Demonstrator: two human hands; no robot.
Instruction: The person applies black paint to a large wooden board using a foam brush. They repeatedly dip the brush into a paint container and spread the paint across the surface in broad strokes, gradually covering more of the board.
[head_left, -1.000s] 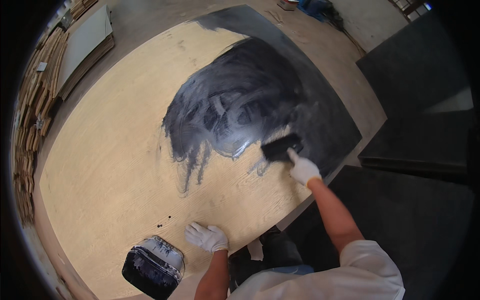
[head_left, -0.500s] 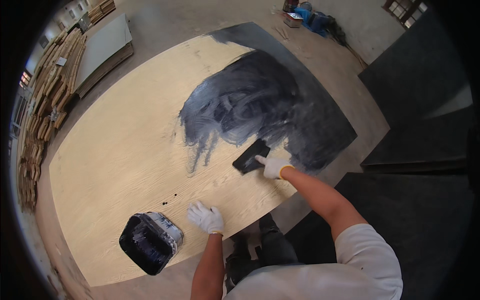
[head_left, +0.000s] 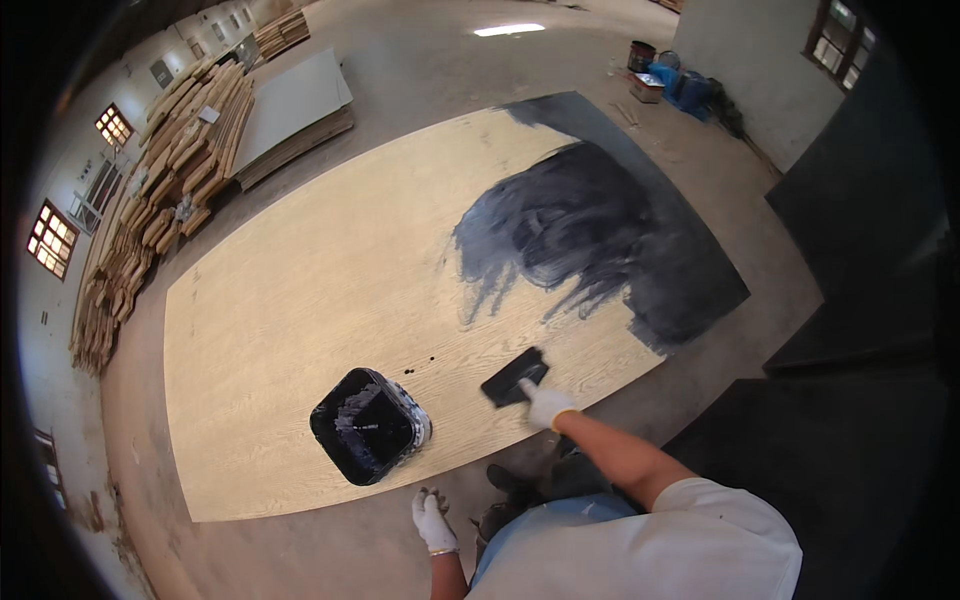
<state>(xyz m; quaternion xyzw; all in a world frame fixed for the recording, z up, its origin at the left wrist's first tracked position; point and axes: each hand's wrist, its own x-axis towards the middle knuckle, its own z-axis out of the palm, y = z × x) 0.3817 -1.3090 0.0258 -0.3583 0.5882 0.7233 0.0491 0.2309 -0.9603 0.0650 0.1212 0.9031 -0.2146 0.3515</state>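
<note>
A pale wood-grain panel [head_left: 290,300] lies before me, with dark, streaky coating [head_left: 560,220] smeared over its far right part. My right hand [head_left: 548,404], in a white glove, is closed on a wide black scraper [head_left: 513,378] just over the bare wood near the front edge; whether the blade touches the panel I cannot tell. Left of it, a squarish tub [head_left: 372,425] of black coating stands on the panel, its wall smeared. Just off the front edge is my left hand [head_left: 433,520], gloved and holding nothing, its fingers loosely bent and apart, the fingertips smudged.
Dark panels [head_left: 860,350] stand or lie at the right. Stacked timber [head_left: 190,150] and a pile of grey sheets [head_left: 290,110] sit at the far left. Cans [head_left: 645,88] and a blue bundle [head_left: 690,92] rest by the far wall. Several black drops [head_left: 410,371] dot the panel.
The scraper in my right hand has come off the coated area toward the front edge. My left hand has lifted from the panel and drawn back past its edge. The view has shifted.
</note>
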